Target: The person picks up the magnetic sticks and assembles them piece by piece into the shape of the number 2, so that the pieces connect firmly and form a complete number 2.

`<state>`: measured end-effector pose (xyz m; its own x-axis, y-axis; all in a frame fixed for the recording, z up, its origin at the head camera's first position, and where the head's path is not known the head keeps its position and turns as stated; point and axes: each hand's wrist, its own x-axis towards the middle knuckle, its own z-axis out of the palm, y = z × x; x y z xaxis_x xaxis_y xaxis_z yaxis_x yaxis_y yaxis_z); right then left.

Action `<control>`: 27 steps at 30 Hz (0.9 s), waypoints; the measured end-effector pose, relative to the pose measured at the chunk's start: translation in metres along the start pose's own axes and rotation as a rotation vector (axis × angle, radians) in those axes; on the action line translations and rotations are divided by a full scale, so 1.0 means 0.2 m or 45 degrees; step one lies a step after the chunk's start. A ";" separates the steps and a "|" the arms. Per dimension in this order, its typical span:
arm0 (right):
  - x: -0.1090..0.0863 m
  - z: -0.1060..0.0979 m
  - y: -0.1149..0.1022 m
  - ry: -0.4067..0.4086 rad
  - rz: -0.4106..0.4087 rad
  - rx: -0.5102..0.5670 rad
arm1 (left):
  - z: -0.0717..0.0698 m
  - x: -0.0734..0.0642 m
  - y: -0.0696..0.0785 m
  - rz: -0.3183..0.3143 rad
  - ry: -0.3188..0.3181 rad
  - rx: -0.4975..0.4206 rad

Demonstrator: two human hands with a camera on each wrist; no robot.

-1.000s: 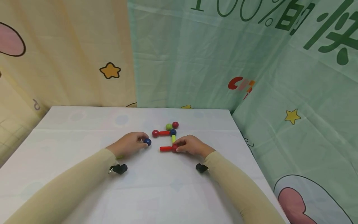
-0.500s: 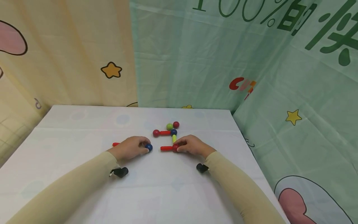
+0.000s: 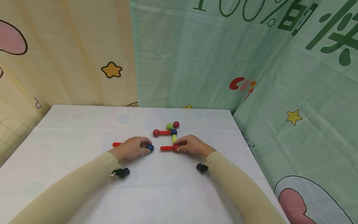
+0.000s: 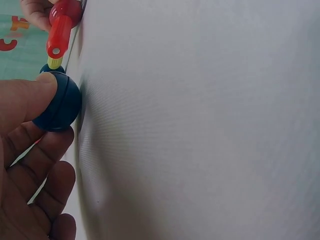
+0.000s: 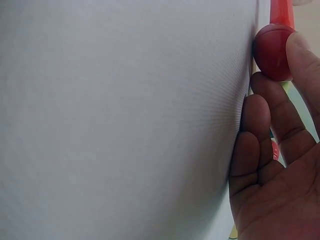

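Observation:
My left hand (image 3: 132, 147) pinches a dark blue ball (image 4: 62, 102) between thumb and fingers, just above or on the table. A short gap parts this ball from the free end of a red rod (image 3: 166, 148), whose end hole faces it in the left wrist view. The rod's other end meets a red ball (image 5: 274, 51), pinched by my right hand (image 3: 193, 145). From that red ball a yellow-green rod (image 3: 174, 138) runs back to another blue ball (image 3: 173, 132). A second red rod (image 3: 164, 133) links this one to a red ball (image 3: 156, 133) on the left.
Behind the joined pieces lie a green ball (image 3: 169, 126) and a red ball (image 3: 176, 124), side by side. Another red rod (image 3: 116, 144) pokes out behind my left hand. The white-covered table (image 3: 167, 193) meets printed curtains at the back and right.
My left hand has come slightly nearer and to the right with the blue ball, closing on the red rod's free end. The red rod behind it has come into sight. My right hand stays put.

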<state>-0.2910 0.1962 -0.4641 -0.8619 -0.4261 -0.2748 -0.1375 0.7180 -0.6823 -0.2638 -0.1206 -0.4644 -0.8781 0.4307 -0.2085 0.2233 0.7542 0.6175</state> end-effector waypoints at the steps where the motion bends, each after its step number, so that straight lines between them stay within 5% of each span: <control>1: 0.00 0.00 0.00 -0.001 0.000 0.000 | 0.00 0.00 0.00 -0.004 -0.001 -0.005; 27: 0.01 0.00 0.00 -0.024 0.009 0.009 | 0.09 0.06 0.09 -0.017 0.042 0.043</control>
<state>-0.2926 0.1954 -0.4647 -0.8537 -0.4309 -0.2923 -0.1275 0.7172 -0.6851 -0.2625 -0.0924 -0.4697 -0.8944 0.4044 -0.1908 0.2254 0.7763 0.5886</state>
